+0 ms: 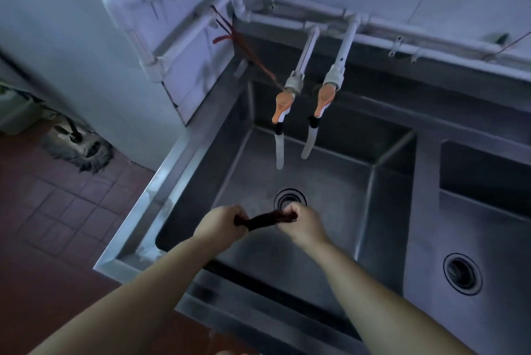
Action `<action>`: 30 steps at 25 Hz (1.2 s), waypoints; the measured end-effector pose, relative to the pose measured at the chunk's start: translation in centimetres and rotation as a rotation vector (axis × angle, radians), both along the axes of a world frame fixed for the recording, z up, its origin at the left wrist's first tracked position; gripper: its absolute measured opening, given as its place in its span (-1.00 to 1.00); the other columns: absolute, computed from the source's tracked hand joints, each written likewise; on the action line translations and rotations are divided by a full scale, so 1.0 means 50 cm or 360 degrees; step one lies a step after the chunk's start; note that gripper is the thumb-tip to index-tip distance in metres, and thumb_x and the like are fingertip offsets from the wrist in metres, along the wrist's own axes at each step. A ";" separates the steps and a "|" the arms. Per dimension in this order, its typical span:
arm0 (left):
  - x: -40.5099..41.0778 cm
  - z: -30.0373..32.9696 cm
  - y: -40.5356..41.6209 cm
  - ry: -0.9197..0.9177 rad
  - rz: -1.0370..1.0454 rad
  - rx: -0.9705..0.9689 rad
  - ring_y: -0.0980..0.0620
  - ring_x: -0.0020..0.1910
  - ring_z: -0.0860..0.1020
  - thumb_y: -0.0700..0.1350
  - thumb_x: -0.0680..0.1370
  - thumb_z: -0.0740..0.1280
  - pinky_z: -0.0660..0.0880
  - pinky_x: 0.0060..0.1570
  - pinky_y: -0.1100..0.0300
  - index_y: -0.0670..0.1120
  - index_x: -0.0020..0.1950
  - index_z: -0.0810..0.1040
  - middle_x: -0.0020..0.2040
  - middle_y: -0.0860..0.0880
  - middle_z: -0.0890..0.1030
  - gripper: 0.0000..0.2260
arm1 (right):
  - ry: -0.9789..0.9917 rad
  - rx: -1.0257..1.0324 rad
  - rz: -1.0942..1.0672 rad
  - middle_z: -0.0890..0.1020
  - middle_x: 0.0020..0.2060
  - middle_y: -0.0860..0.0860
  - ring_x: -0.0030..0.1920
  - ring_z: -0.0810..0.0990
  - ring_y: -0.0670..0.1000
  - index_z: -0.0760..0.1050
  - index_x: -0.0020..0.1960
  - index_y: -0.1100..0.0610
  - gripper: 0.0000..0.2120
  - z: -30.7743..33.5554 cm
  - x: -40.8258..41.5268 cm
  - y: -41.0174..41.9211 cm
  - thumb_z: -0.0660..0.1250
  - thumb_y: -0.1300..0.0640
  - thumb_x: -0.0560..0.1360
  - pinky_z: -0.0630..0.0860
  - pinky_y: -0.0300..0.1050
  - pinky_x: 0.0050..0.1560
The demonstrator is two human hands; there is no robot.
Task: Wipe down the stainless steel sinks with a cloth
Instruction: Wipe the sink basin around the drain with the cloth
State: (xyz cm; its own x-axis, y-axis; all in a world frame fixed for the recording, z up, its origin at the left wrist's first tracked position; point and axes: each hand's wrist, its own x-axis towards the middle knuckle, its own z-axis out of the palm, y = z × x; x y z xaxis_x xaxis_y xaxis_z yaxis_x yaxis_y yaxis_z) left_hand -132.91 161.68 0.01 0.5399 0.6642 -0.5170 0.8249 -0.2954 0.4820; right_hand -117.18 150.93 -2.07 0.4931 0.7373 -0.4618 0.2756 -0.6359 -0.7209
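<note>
- Steel sink unit [184, 159] against white tiled wall; red tiled floor [57, 211].
- Two basins, two drains, two orange-handled taps.
- Left hand [221, 224], right hand [301, 222]: clenched around ends of dark twisted cloth [263, 220], above left basin [330, 182].

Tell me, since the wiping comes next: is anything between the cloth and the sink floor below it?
Nothing visible. Both hands, left and right, grip the twisted cloth above the left sink. Beneath it lies bare steel and the drain; the two taps hang farther back.
</note>
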 end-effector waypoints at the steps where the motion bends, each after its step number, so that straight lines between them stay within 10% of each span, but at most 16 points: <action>1: 0.008 -0.028 -0.003 0.0051 -0.0057 -0.0090 0.01 -0.07 0.55 -0.11 0.45 0.37 0.37 -0.22 0.24 -0.01 0.03 0.58 -0.13 0.03 0.57 -0.83 | -0.0023 -0.0072 0.0009 0.51 -0.37 -0.14 -0.26 0.50 -0.06 0.41 -0.33 -0.05 -0.75 -0.021 0.008 0.000 0.41 0.22 0.33 0.36 -0.18 -0.29; 9: 0.053 -0.182 -0.006 0.0515 -0.0471 -0.0452 -0.12 0.12 0.53 -0.11 0.54 0.25 0.44 -0.03 0.13 -0.12 0.17 0.48 0.11 -0.11 0.56 -0.77 | -0.0205 -0.0483 0.0304 0.49 0.04 -0.01 0.09 0.53 0.03 0.53 0.02 -0.06 -0.76 -0.177 0.005 0.041 0.31 0.20 0.41 0.42 -0.22 0.02; 13: 0.006 -0.164 0.086 0.0572 -0.0652 0.0143 -0.14 0.02 0.61 -0.10 0.51 0.28 0.50 -0.11 0.12 -0.06 0.16 0.52 0.05 -0.12 0.63 -0.77 | -0.0166 -0.0451 0.0349 0.49 0.22 0.04 0.22 0.48 0.04 0.46 0.27 0.01 -0.62 -0.227 -0.008 0.069 0.29 0.20 0.47 0.42 -0.15 0.23; 16: -0.030 -0.127 0.182 0.0264 -0.1132 0.1028 -0.09 -0.47 0.56 -0.18 0.20 0.42 0.42 -0.41 0.18 -0.08 -0.35 0.55 -0.46 -0.05 0.56 -0.91 | -0.0188 -0.0586 0.0322 0.54 0.23 0.01 0.20 0.51 0.01 0.48 0.25 0.01 -0.68 -0.245 -0.009 0.039 0.22 0.22 0.52 0.43 -0.21 0.17; 21: -0.038 -0.105 0.327 0.0022 -0.1508 0.1302 -0.12 -0.07 0.63 -0.21 0.27 0.25 0.32 0.16 0.03 -0.09 -0.37 0.57 -0.38 -0.07 0.59 -0.89 | -0.0192 -0.0680 0.0828 0.40 0.36 0.05 0.30 0.40 0.07 0.32 0.41 0.06 -0.58 -0.279 -0.057 0.007 0.14 0.26 0.57 0.37 -0.13 0.24; 30: -0.044 -0.163 0.356 -0.0125 -0.1462 0.1369 -0.12 -0.08 0.56 -0.16 0.40 0.26 0.21 0.35 -0.06 -0.10 -0.34 0.55 -0.37 -0.06 0.57 -0.86 | -0.0921 -0.0527 0.1621 -0.36 0.44 0.05 0.42 -0.42 0.03 -0.26 0.54 0.10 -0.34 -0.446 -0.104 0.056 0.06 -0.05 0.63 -0.43 -0.08 0.42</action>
State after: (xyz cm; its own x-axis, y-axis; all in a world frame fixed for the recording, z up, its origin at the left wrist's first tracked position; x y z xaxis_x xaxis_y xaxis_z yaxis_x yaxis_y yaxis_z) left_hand -135.09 179.48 -8.13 0.9898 0.1333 -0.0506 0.1270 -0.9855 -0.1124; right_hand -122.40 153.72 -24.34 -0.0471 0.7951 -0.6046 0.9828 -0.0712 -0.1701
